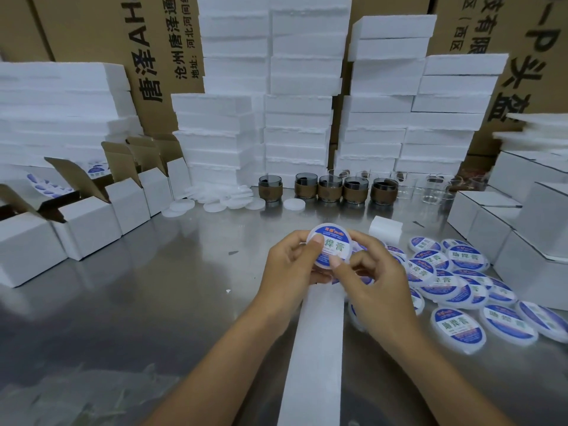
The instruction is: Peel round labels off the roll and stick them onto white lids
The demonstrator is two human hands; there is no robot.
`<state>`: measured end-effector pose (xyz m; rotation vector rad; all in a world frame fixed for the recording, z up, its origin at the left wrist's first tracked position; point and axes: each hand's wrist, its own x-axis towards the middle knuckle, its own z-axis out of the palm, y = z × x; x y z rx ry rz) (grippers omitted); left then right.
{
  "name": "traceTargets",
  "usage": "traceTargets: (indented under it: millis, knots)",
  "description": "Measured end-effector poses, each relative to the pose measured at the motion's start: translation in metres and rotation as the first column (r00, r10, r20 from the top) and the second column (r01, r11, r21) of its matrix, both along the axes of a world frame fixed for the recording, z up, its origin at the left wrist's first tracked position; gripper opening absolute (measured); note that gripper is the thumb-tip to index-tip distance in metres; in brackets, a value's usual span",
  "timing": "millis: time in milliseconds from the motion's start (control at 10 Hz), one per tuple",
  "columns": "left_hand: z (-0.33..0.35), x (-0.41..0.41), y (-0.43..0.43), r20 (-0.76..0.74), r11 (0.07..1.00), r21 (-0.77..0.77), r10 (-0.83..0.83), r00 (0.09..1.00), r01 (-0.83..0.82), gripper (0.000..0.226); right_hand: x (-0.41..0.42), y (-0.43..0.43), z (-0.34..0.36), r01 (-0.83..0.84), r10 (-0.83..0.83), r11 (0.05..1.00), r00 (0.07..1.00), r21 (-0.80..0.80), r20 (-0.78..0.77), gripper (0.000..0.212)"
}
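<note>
Both thumbs press on the face of one white lid (316,231), which I hold up between my two hands just above the far end of the long white paper strip (316,348). My left hand (289,265) grips the lid's left edge, thumb lying across the rim and fingers curled behind it. My right hand (378,281) pinches the lower right edge, thumb tip flat on the round blue and white label (336,245) that sits on the lid, the other fingers bent in underneath (what they touch there I cannot tell).

The strip runs along the shiny metal table (153,302) from the near edge up to my hands and passes under them. Right of the strip lies a heap of lids with labels on (455,278), overlapping one another, some tilted. Beyond the strip's far end and to its left, plain lids (215,201) lie scattered flat. Straight beyond the strip stands a row of dark cups in brown sleeves (329,189), with clear glasses (436,192) to their right. A small white block (385,229) stands near the strip's far end, on the right. Left of the strip, open white cartons (92,222) stand in a line with their flaps up; right of it, past the heap, are closed white boxes (528,235). Behind everything rise stacks of white foam slabs (295,118) against brown cardboard boxes (92,26).
</note>
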<state>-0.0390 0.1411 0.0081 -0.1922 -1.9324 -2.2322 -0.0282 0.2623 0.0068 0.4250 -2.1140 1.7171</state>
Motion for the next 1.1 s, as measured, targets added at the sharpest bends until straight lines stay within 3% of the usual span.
traceTargets:
  millis: [100,300,400,500,600,700,800,900,1000,1100]
  knots:
    - [0.000,0.000,0.000,0.010,1.000,0.005,0.020,1.000,-0.021,0.012,-0.002,0.000,-0.001,0.000,0.000,0.999,1.000,0.051,-0.001,0.038]
    - [-0.002,-0.001,0.001,-0.020,0.996,0.044,0.075,0.997,-0.074,0.009,-0.010,0.012,0.002,0.114,-0.111,0.991,0.993,-0.066,0.038,0.039]
    - [-0.004,-0.002,0.000,-0.048,0.991,0.021,0.134,0.990,-0.133,0.013,-0.020,0.035,0.007,0.324,-0.307,0.931,0.944,-0.170,0.119,0.038]
    - [-0.004,-0.002,-0.001,-0.072,0.986,0.000,0.166,0.984,-0.166,0.019,-0.025,0.057,0.007,0.511,-0.491,0.855,0.853,-0.094,0.175,0.038]
    - [-0.004,-0.004,-0.004,-0.084,0.976,-0.011,0.214,0.973,-0.215,0.023,-0.023,0.063,0.001,0.594,-0.621,0.782,0.768,0.190,0.157,0.044]
    - [-0.001,-0.005,-0.007,-0.035,0.967,0.015,0.254,0.967,-0.253,0.023,-0.017,0.057,0.002,0.558,-0.688,0.683,0.709,0.471,0.158,0.046]
    - [-0.001,-0.009,-0.012,0.098,0.954,0.130,0.260,0.961,-0.272,0.024,-0.016,0.058,0.003,0.478,-0.723,0.581,0.675,0.658,0.148,0.045]
    - [0.001,-0.010,-0.016,0.180,0.935,0.218,0.244,0.953,-0.281,0.023,-0.015,0.063,0.004,0.415,-0.747,0.422,0.662,0.806,0.050,0.039]
    - [0.000,-0.011,-0.017,0.191,0.934,0.228,0.234,0.953,-0.275,0.022,-0.015,0.063,0.005,0.487,-0.741,0.419,0.671,0.766,-0.020,0.037]
    - [0.001,-0.009,-0.018,0.191,0.940,0.189,0.249,0.949,-0.285,0.022,-0.011,0.061,0.012,0.604,-0.690,0.642,0.724,0.471,0.013,0.030]
